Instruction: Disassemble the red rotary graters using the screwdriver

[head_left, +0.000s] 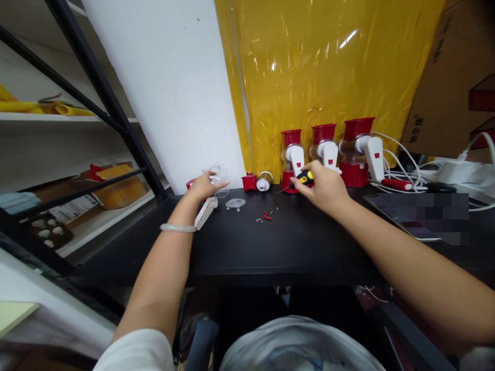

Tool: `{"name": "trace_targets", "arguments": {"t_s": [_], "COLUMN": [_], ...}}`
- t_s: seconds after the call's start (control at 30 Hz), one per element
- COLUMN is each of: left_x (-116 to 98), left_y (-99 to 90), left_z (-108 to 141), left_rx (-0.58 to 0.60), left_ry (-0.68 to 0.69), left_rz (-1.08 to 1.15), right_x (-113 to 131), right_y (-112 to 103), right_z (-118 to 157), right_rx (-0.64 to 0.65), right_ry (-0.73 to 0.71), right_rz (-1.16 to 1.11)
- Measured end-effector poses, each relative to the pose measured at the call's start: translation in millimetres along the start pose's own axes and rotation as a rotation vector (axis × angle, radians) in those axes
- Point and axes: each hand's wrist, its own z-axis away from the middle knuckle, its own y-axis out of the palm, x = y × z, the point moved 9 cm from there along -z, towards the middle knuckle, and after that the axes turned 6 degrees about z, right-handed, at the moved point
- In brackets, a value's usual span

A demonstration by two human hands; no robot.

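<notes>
Pale shirt front [301,348] lies nearest the camera, below and between both sets of fingers; black counter [232,252] extends beyond it. Right hand [328,188]: fingers closed around the yellow-and-black handle of a screwdriver [304,179], its thin shaft pointing left and slightly down from the fingertips. Left hand [203,186]: fingers spread at a clear plastic part [219,170]; cannot tell whether they grip it. White crank handle [207,212] lies just below the left fingers, a clear oval disc [235,204] to their lower right. Between the two sets of fingers, and lower, lie small screws [259,220] and a small red piece [267,216]. Red plastic part [249,181] and a drum [264,181] with a white end sit side by side, also between the hands. Three red-and-white crank machines stand upright: first machine [297,154] behind the screwdriver, second machine [328,152] behind the right fingers, third machine [353,149] to their right. Dark-screened device [394,214], partly pixelated, lies right of the right fingers.
</notes>
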Motion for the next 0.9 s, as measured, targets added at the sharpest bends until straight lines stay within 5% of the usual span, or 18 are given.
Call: {"name": "trace_targets", "arguments": {"t_s": [0.03,0.1,0.2,0.4,0.9], "left_x": [12,32,53,55,107], "left_y": [-19.3,-30.1,-2.5,29.0,19.3], "left_z": [3,13,38,72,42], "left_rx": [-0.096,-0.079,0.153,0.145,0.151], "left_ry": [-0.044,-0.092,-0.1,-0.09,-0.172], "left_rz": [-0.031,-0.178,-0.393,-0.481,-0.465], "right_x": [12,31,48,59,65], "right_y": [1,3,6,14,50], "right_z": [3,8,15,22,50], "right_rx": [0.033,0.072,0.096,0.168,0.664], "right_ry": [-0.079,-0.201,-0.276,-0.316,-0.198], "right_rz": [0.043,0.126,0.209,0.256,0.365]}}
